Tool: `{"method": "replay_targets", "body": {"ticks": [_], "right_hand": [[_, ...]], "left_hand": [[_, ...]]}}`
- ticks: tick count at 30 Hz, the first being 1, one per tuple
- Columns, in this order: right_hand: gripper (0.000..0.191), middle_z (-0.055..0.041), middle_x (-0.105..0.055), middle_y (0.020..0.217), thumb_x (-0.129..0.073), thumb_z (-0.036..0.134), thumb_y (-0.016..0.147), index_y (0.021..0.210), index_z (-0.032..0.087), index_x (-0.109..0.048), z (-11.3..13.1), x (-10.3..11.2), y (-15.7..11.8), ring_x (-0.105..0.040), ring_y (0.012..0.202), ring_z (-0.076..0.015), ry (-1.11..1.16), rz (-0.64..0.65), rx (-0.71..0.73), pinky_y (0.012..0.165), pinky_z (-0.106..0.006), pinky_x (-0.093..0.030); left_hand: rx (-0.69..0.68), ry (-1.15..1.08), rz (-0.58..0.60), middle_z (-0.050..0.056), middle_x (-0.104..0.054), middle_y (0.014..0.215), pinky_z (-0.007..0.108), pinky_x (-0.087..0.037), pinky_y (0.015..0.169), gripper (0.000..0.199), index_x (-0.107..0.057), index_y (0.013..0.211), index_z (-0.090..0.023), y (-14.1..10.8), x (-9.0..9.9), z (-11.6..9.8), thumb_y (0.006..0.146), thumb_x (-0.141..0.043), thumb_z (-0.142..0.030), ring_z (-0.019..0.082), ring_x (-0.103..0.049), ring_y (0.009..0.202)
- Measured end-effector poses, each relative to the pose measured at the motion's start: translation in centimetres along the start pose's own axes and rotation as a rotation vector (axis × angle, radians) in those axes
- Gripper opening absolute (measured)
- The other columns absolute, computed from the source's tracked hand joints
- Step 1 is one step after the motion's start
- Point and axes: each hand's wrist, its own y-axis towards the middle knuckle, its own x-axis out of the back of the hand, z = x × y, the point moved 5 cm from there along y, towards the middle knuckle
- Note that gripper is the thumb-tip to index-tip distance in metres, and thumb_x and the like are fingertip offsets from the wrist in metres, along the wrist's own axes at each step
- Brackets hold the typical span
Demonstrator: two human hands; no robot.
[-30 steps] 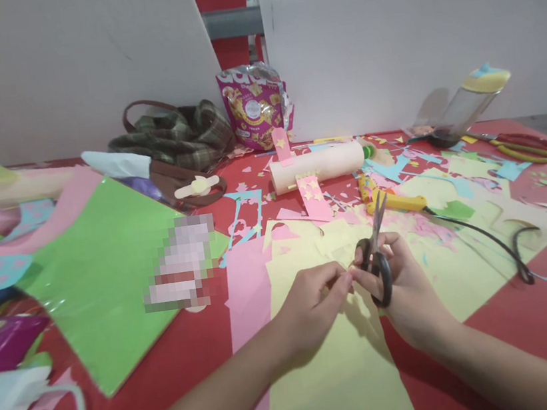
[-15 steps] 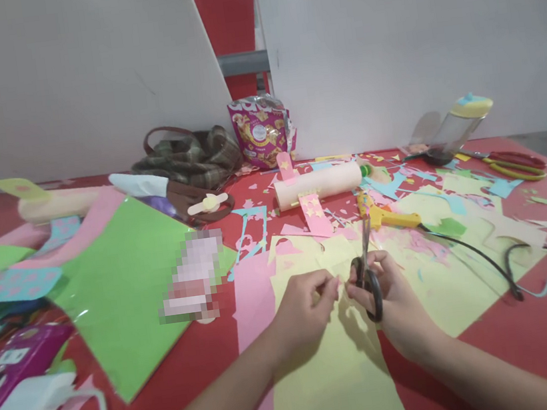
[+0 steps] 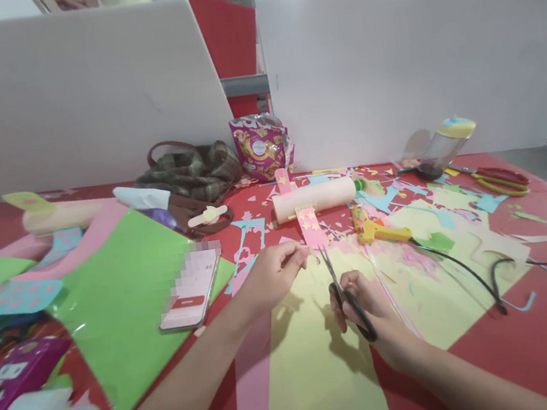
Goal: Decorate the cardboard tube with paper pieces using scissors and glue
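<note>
In my right hand (image 3: 368, 313) are scissors (image 3: 334, 281) with black handles; the thin blades point away from me, tips slightly apart. My left hand (image 3: 280, 273) is closed in a pinch to the left of the blades. Whatever sits between its fingertips is too small to make out. Below both hands lies a yellow paper sheet (image 3: 320, 373), overlapping a pink sheet (image 3: 251, 396). Beyond the hands rests a pale paper tube (image 3: 323, 197) with pink, star-marked strips (image 3: 311, 225) on it. A green cap-like piece (image 3: 360, 185) shows at its right end.
To the right lies a yellow glue gun (image 3: 382, 229) with a black cord, among paper scraps. Red-handled pliers (image 3: 504, 176) and a clear bottle (image 3: 440, 149) stand farther right. On the left are a green sheet (image 3: 115, 306), a phone (image 3: 194, 289) and a purple box (image 3: 18, 373).
The view has tilted up, showing more above the white panels. My hands have moved apart, the left one away from the scissors. The scissors now tilt to the left, blades slightly spread.
</note>
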Motion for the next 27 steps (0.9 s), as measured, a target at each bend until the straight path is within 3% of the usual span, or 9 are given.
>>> {"method": "replay_targets", "body": {"ticks": [6, 13, 20, 27], "right_hand": [[0.023, 0.0004, -0.049, 0.078, -0.054, 0.039, 0.074, 0.086, 0.025, -0.04, -0.5, 0.0, -0.1, -0.046, 0.063, -0.0119, 0.094, 0.089, -0.017, 0.06, -0.027, -0.034], [0.024, 0.0, -0.047, 0.076, -0.055, 0.038, 0.074, 0.087, 0.023, -0.041, -1.1, -0.4, -0.3, -0.047, 0.064, -0.0114, 0.198, 0.176, -0.082, 0.061, -0.026, -0.035], [0.021, 0.0013, -0.052, 0.072, -0.05, 0.037, 0.079, 0.085, 0.022, -0.035, -1.3, -0.7, -0.1, -0.054, 0.06, -0.0098, 0.191, 0.195, -0.071, 0.059, -0.025, -0.037], [0.037, 0.0074, -0.051, 0.056, -0.058, 0.045, 0.069, 0.077, 0.023, -0.03, -1.4, -0.3, 0.4, -0.056, 0.045, -0.011, 0.077, 0.118, -0.054, 0.044, -0.02, -0.032]], "left_hand": [[-0.017, 0.099, 0.123, -0.003, -0.042, 0.052, 0.018, -0.026, 0.046, 0.029, -0.047, 0.06, -0.015, 1.1, 0.6, -0.8, 0.08, -0.035, -0.033, 0.008, -0.037, 0.049], [0.029, 0.132, 0.21, -0.004, -0.04, 0.051, 0.018, -0.025, 0.045, 0.029, -0.045, 0.059, -0.015, 1.2, 0.7, -0.7, 0.079, -0.035, -0.033, 0.007, -0.035, 0.046], [0.061, 0.103, 0.187, -0.004, -0.035, 0.051, 0.018, -0.023, 0.044, 0.032, -0.043, 0.059, -0.016, 1.2, 1.0, -0.7, 0.08, -0.032, -0.037, 0.008, -0.033, 0.048], [0.069, 0.12, 0.174, -0.005, -0.034, 0.049, 0.019, -0.022, 0.044, 0.033, -0.043, 0.058, -0.015, 1.2, 1.1, -1.1, 0.08, -0.03, -0.037, 0.008, -0.031, 0.046]]}}
